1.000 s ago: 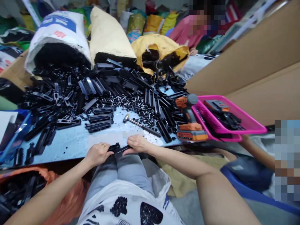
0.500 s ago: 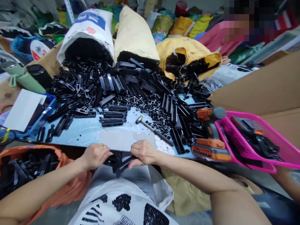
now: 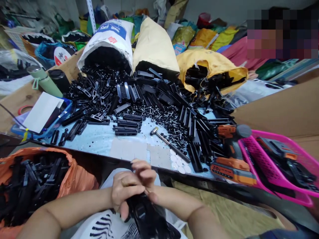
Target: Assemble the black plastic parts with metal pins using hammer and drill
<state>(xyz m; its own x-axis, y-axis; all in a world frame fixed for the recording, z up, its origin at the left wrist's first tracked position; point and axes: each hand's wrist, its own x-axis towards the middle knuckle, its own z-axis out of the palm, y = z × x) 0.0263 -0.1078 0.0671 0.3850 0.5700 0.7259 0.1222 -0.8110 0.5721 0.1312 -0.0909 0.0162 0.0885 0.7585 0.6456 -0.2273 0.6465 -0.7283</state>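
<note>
Both my hands are together over my lap, below the table's front edge. My left hand (image 3: 124, 192) is closed round the top of a black plastic part (image 3: 147, 215) that runs down toward my shirt. My right hand (image 3: 146, 174) lies over the left, fingers curled against the same part. A ring shows on my left hand. Much of the part is hidden by my fingers.
The pale blue table (image 3: 99, 141) carries a heap of black plastic parts (image 3: 149, 96), a small hammer (image 3: 169, 144) and an orange cordless drill (image 3: 230, 156). A pink basket (image 3: 274, 166) sits right, an orange bag of parts (image 3: 35, 179) left. Open sacks (image 3: 107, 43) lie behind; another person is at the far right.
My hands have pulled back from the table edge into my lap and closed together on the black part. The camera has tilted down and leftward.
</note>
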